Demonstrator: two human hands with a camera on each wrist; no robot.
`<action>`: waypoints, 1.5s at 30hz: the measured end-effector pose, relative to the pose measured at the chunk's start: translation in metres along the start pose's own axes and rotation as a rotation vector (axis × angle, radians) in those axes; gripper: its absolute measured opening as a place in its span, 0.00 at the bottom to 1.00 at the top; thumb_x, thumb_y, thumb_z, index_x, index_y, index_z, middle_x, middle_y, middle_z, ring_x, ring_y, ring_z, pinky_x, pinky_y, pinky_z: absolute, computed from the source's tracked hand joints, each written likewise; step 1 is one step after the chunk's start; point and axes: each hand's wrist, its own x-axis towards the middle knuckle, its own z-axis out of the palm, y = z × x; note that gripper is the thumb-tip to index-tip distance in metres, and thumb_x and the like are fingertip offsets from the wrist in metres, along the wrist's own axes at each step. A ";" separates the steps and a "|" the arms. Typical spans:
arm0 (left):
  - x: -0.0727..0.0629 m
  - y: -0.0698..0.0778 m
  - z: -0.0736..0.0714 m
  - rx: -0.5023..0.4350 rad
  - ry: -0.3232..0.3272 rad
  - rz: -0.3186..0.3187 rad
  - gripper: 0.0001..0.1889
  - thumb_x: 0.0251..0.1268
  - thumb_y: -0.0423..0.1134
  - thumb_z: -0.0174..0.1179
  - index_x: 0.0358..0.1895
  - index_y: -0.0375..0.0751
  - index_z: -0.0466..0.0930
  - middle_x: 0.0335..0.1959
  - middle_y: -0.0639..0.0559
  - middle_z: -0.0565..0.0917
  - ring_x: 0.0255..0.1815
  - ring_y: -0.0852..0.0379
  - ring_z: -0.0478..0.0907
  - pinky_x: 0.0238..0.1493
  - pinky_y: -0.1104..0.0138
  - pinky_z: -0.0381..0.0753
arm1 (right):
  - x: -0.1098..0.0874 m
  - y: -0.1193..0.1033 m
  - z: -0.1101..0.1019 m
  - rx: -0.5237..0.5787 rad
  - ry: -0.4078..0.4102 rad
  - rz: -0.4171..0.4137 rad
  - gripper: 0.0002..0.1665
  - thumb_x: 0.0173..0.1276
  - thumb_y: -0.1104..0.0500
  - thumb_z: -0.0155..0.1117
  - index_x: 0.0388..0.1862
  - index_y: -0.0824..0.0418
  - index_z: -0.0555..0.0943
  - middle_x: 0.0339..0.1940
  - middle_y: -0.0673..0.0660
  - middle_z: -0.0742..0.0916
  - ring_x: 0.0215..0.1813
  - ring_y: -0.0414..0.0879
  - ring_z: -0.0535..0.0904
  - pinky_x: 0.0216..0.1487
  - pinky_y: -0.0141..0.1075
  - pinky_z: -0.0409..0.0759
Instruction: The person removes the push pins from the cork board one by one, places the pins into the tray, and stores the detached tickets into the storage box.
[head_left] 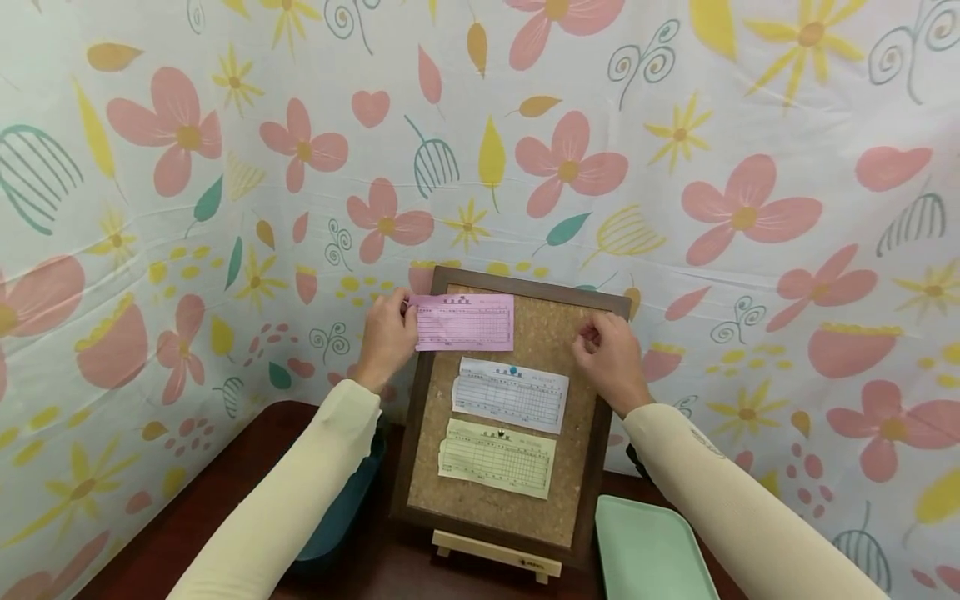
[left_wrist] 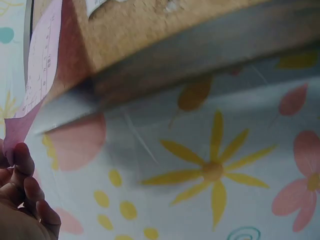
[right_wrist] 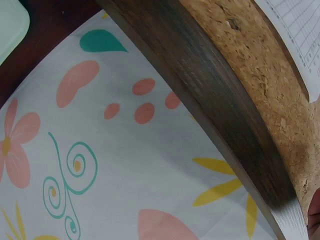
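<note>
My left hand pinches the left end of a pink printed slip, held at the upper left of a cork board. The slip curls away from the board in the left wrist view. A white form slip hangs below it by a blue pushpin. Lower down is a pale green slip with a small pin-like spot at its top. At the board's upper right is my right hand, fingers bent and thumb close to the index finger. Anything small between those fingertips is hidden.
The dark-framed board leans on a small wooden easel on a dark red table. A blue bin stands left, partly behind my left sleeve. To the right lies a mint green tray. Flower-printed cloth hangs behind.
</note>
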 end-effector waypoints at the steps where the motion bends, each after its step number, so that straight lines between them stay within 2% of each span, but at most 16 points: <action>1: 0.000 -0.002 -0.003 -0.011 0.002 -0.004 0.06 0.66 0.30 0.52 0.39 0.31 0.77 0.29 0.42 0.76 0.32 0.47 0.71 0.34 0.57 0.69 | -0.001 0.001 -0.001 0.003 -0.002 -0.002 0.02 0.55 0.68 0.59 0.29 0.64 0.75 0.28 0.58 0.77 0.32 0.52 0.72 0.34 0.43 0.69; 6: 0.000 -0.012 -0.019 -0.067 0.006 -0.023 0.06 0.65 0.29 0.51 0.40 0.29 0.75 0.31 0.41 0.75 0.31 0.47 0.71 0.32 0.59 0.69 | -0.004 0.002 -0.009 0.005 -0.005 -0.021 0.03 0.55 0.68 0.60 0.29 0.65 0.75 0.29 0.58 0.77 0.33 0.51 0.72 0.34 0.42 0.70; 12: -0.003 -0.022 -0.036 -0.113 0.026 -0.046 0.07 0.64 0.28 0.50 0.44 0.32 0.70 0.25 0.45 0.73 0.22 0.51 0.68 0.23 0.61 0.66 | -0.003 0.004 -0.016 0.007 0.014 -0.050 0.03 0.55 0.70 0.61 0.29 0.66 0.76 0.28 0.58 0.77 0.31 0.50 0.71 0.32 0.41 0.69; 20: -0.014 -0.038 -0.053 -0.108 0.046 -0.083 0.05 0.62 0.29 0.50 0.35 0.41 0.63 0.18 0.47 0.70 0.17 0.53 0.65 0.17 0.65 0.61 | -0.015 0.012 -0.020 0.008 0.019 -0.073 0.04 0.55 0.70 0.60 0.27 0.64 0.74 0.25 0.57 0.75 0.29 0.48 0.68 0.30 0.40 0.66; 23: -0.020 -0.046 -0.060 -0.072 0.080 -0.073 0.04 0.59 0.29 0.50 0.33 0.41 0.65 0.16 0.48 0.70 0.16 0.53 0.65 0.16 0.66 0.60 | -0.019 0.015 -0.020 0.010 0.022 -0.081 0.04 0.55 0.71 0.60 0.28 0.64 0.75 0.26 0.57 0.75 0.29 0.47 0.68 0.31 0.40 0.66; 26: -0.025 -0.054 -0.068 -0.029 0.115 -0.067 0.02 0.59 0.29 0.50 0.33 0.39 0.71 0.16 0.47 0.71 0.15 0.53 0.65 0.15 0.66 0.60 | -0.023 0.017 -0.021 0.011 0.021 -0.083 0.05 0.54 0.72 0.60 0.28 0.63 0.75 0.26 0.56 0.75 0.28 0.48 0.67 0.30 0.40 0.65; 32: -0.040 -0.069 -0.080 0.031 0.147 -0.096 0.06 0.62 0.30 0.51 0.33 0.37 0.79 0.25 0.43 0.79 0.19 0.51 0.69 0.18 0.66 0.65 | -0.031 0.024 -0.026 -0.011 0.017 -0.097 0.06 0.53 0.71 0.60 0.27 0.63 0.74 0.26 0.56 0.75 0.28 0.48 0.68 0.30 0.40 0.66; 36: -0.051 -0.077 -0.086 0.046 0.133 -0.117 0.08 0.63 0.31 0.52 0.31 0.35 0.81 0.28 0.42 0.81 0.22 0.50 0.71 0.20 0.66 0.66 | -0.037 0.027 -0.033 -0.022 0.013 -0.104 0.02 0.54 0.68 0.58 0.28 0.64 0.75 0.27 0.57 0.75 0.29 0.47 0.68 0.30 0.40 0.67; 39: -0.060 -0.083 -0.091 0.067 0.105 -0.132 0.08 0.63 0.31 0.53 0.31 0.34 0.82 0.28 0.42 0.81 0.21 0.50 0.70 0.20 0.66 0.65 | -0.040 0.028 -0.036 -0.027 -0.002 -0.093 0.03 0.54 0.65 0.57 0.29 0.65 0.75 0.27 0.56 0.75 0.29 0.46 0.68 0.30 0.39 0.67; 45: -0.082 -0.097 -0.099 0.124 0.035 -0.122 0.08 0.61 0.29 0.54 0.33 0.32 0.83 0.27 0.41 0.81 0.20 0.52 0.69 0.19 0.67 0.65 | -0.045 0.032 -0.038 -0.032 -0.007 -0.093 0.04 0.60 0.62 0.56 0.29 0.64 0.75 0.28 0.56 0.75 0.30 0.46 0.69 0.31 0.39 0.67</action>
